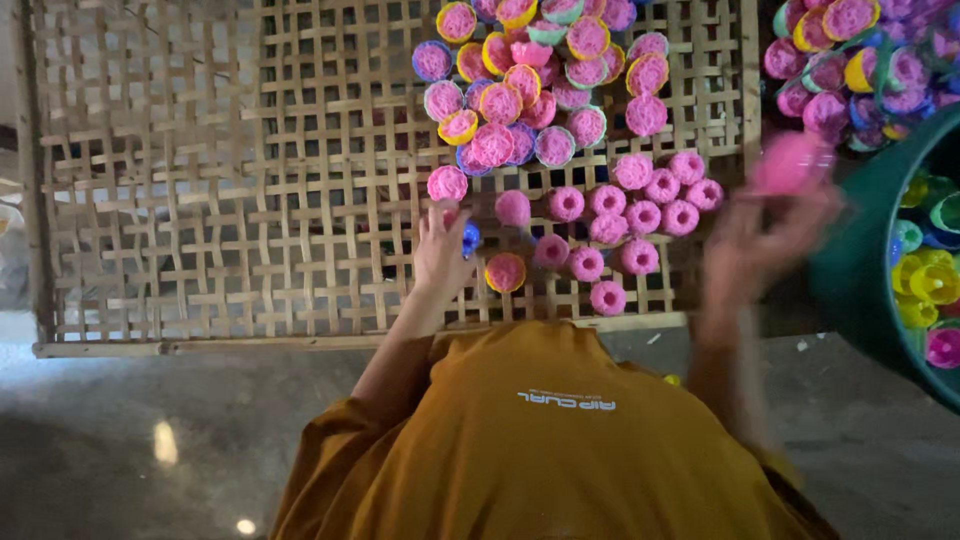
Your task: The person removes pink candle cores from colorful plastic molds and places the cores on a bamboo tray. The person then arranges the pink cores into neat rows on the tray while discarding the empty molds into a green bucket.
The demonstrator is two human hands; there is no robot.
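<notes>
- left hand (441, 250) is down on the woven bamboo tray (200, 180), fingers loosely curled around a small blue cup (470, 238), a pink cake (447, 184) just above the fingertips
- right hand (765, 235) is raised and motion-blurred, pinching a pink cake piece (790, 162) up at its fingertips
- loose pink cakes (640, 215) sit in rough rows on the tray between the hands, one still in an orange cup (505, 272)
- further up the tray, a heap of cakes in coloured cups (545, 70)
- another pile of filled cups (850, 60) top right
- green tub (860, 270) on the right holds empty yellow, blue and pink cups (925, 280)
</notes>
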